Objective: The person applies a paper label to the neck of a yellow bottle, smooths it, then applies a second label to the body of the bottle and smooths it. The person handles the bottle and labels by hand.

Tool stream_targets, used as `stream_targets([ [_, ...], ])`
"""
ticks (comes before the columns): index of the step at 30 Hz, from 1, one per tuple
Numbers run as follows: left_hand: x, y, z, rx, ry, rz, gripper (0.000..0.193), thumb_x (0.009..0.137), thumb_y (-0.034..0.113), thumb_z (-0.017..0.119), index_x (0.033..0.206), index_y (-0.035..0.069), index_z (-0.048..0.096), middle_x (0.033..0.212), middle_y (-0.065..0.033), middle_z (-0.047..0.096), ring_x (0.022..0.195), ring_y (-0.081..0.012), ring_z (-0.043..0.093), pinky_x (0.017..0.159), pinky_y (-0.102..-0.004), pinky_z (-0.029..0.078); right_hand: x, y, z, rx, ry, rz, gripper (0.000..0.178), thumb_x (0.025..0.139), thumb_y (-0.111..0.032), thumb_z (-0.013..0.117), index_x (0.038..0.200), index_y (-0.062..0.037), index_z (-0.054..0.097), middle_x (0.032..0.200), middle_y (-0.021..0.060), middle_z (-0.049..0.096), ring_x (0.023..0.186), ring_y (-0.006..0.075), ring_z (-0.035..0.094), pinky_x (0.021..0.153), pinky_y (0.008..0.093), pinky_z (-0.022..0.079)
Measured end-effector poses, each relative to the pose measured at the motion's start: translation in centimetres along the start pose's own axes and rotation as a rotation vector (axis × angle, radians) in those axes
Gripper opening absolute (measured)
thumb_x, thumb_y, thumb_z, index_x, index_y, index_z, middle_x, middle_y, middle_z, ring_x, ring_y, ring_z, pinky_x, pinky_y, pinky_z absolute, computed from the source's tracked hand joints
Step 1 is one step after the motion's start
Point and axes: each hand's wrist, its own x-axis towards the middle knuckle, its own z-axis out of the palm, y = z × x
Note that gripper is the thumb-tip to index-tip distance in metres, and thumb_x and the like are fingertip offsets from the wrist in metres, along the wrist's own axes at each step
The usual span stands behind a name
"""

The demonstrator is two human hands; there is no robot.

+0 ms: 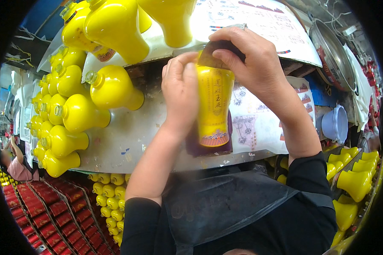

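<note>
A glossy yellow bottle [215,102] with dark lettering and a red-and-blue patterned band at its base lies on a dark purple cloth [195,146] in front of me. My left hand [181,87] is closed against the bottle's left side near its shoulder, its edge a little blurred. Between the thumb and fingers of my right hand [253,53] is a thin, dark, flat scraper [221,53], pressed across the bottle's upper part. The bottle's neck is mostly hidden behind the scraper and my hands.
Several plain yellow bottles [78,111] crowd the table's left side; others stand at the far edge. Printed decal sheets [259,114] lie to the right and beyond. A light blue bucket [335,123] and large metal pan [334,55] are at right. Red racks [59,208] stand lower left.
</note>
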Motion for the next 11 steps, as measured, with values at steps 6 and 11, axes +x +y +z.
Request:
stream_targets([
  [6,-0.5,0.2,0.0,0.195,-0.005,0.095,0.037,0.098,0.020,0.055,0.130,0.003,0.060,0.121,-0.0152,0.062,0.114,-0.0316,0.054,0.104,-0.0439,0.041,0.1,-0.1,-0.3,0.153,-0.020,0.039,0.023,0.090,-0.003,0.073,0.113,-0.0025,0.070,0.101,0.0138,0.073,0.088,0.0269,0.073,0.078,0.0347,0.059],
  [11,-0.4,-0.6,0.1,0.096,-0.008,0.084,0.045,0.097,0.028,0.059,0.135,0.004,0.057,0.124,-0.0144,0.061,0.117,-0.0305,0.052,0.107,-0.0450,0.038,1.5,0.0,-0.5,-0.034,-0.202,0.040,0.023,0.094,-0.006,0.069,0.117,-0.0052,0.069,0.103,0.0152,0.073,0.092,0.0283,0.074,0.081,0.0366,0.058],
])
